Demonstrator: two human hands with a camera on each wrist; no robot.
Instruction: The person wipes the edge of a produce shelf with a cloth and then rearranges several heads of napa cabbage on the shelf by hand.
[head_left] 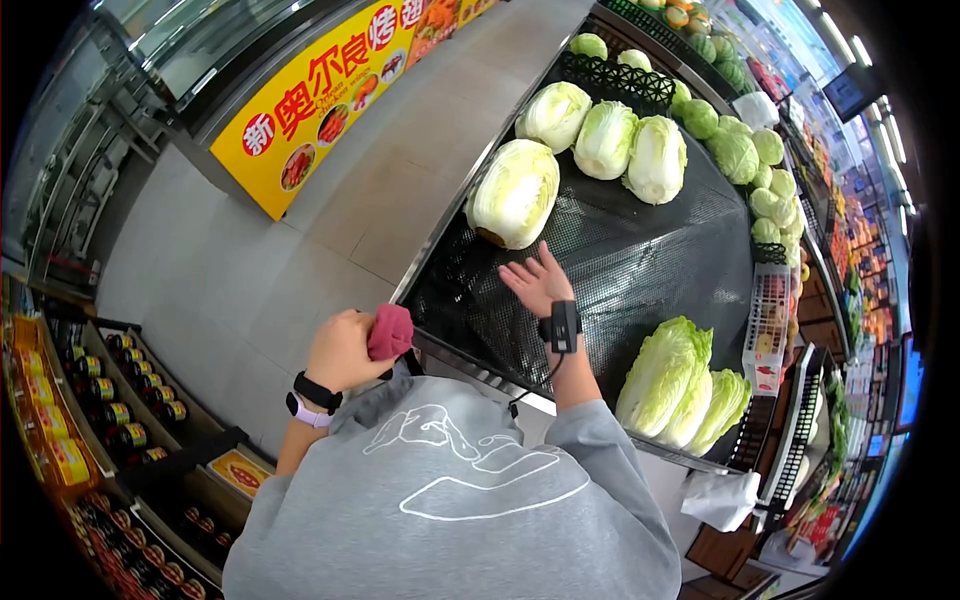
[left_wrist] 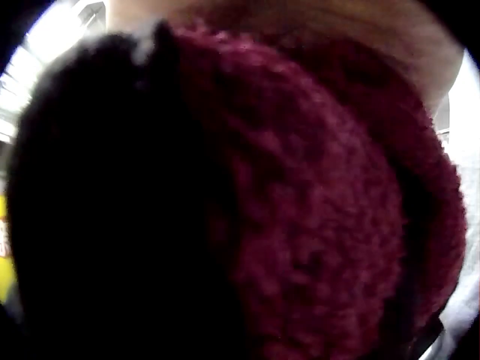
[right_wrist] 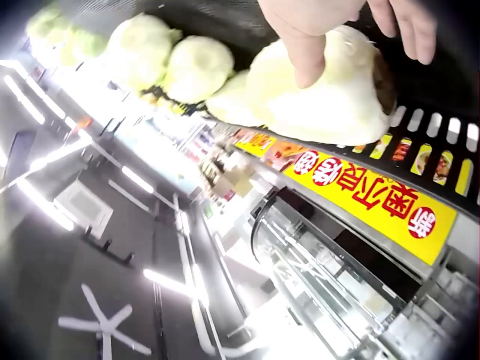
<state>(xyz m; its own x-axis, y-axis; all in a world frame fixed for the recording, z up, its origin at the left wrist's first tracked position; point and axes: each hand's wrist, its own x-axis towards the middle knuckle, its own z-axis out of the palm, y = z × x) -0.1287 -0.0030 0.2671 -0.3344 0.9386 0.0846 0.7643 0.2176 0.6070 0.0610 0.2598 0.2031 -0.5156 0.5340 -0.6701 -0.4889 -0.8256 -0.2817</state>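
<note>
The left hand [head_left: 340, 350] grips a bunched dark red cloth [head_left: 390, 332] beside the stand's left edge; in the left wrist view the cloth [left_wrist: 315, 202] fills most of the picture. Over the black mat [head_left: 640, 260] the right hand [head_left: 537, 282] is held with fingers extended and nothing in it. Just beyond its fingertips lies a napa cabbage [head_left: 513, 194]. In the right wrist view the right hand [right_wrist: 322, 22] appears in front of that cabbage [right_wrist: 322, 94]; whether they touch cannot be told. Three more napa cabbages, one of them here [head_left: 604, 140], lie farther back.
Several leafy napa cabbages [head_left: 665, 385] lie at the stand's near right corner. Round green cabbages [head_left: 735, 155] line the right side, by a white basket [head_left: 768, 320]. A yellow sign [head_left: 310, 100] fronts a counter across the aisle. Bottles [head_left: 130, 435] stand on shelves at lower left.
</note>
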